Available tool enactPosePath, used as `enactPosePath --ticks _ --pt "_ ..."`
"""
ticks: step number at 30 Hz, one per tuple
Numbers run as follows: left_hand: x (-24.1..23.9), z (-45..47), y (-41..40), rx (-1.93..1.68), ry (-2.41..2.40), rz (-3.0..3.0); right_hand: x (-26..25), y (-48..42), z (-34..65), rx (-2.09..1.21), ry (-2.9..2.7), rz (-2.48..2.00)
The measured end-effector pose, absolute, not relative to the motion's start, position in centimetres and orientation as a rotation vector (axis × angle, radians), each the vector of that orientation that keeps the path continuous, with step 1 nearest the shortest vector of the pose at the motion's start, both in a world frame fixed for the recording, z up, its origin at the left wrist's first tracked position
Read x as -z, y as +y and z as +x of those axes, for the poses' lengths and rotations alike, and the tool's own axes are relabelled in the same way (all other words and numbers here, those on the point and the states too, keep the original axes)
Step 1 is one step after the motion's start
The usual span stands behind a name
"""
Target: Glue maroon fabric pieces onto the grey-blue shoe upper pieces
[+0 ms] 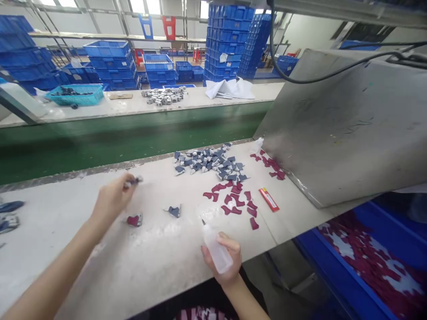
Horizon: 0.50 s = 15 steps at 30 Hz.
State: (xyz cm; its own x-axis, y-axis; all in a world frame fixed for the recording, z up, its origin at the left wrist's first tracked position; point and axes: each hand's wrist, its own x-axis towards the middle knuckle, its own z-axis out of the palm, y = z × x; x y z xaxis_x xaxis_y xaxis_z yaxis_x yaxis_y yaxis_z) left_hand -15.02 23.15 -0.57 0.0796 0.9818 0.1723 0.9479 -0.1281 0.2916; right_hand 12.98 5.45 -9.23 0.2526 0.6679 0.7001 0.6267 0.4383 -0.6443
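Observation:
My left hand [115, 195] is raised over the white worktable [160, 262], fingers pinched on a small grey part [135, 180] that is partly hidden and blurred. In my right hand [230, 262] is a translucent squeeze bottle [215, 249], its thin needle tip pointing up and to the left. Between the hands lie a small grey part with a maroon piece on it [134, 220] and a blue-grey and white part [174, 211]. Beyond them is a heap of similar blue-grey parts [210, 160]. Loose maroon pieces [235, 198] are scattered to its right.
A red packet [268, 199] lies beside the maroon pieces. At right stands a slanted metal panel [347, 129], with a blue bin [333, 262] of maroon pieces below. A green conveyor belt [140, 133] runs behind the table. Blue-grey items [10, 213] lie at the left edge.

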Motion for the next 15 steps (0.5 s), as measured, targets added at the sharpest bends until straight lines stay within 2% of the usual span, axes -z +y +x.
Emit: enactPosePath --ticks 3,6,11,15 --pt "1.8 -11.4 14.1 -0.665 1.606 2.116 8.0 5.7 13.3 -0.068 -1.346 -1.179" --pt "3.8 -7.2 8.5 -0.698 1.453 2.038 7.3 5.8 13.6 -0.211 -1.225 -1.239" --pt "6.7 -3.3 6.2 -0.79 1.484 1.906 7.7 4.9 13.6 -0.453 -1.016 -1.366" --pt "7.2 -3.1 6.0 -0.818 1.461 1.822 7.9 3.9 13.7 -0.468 -1.005 -1.425"
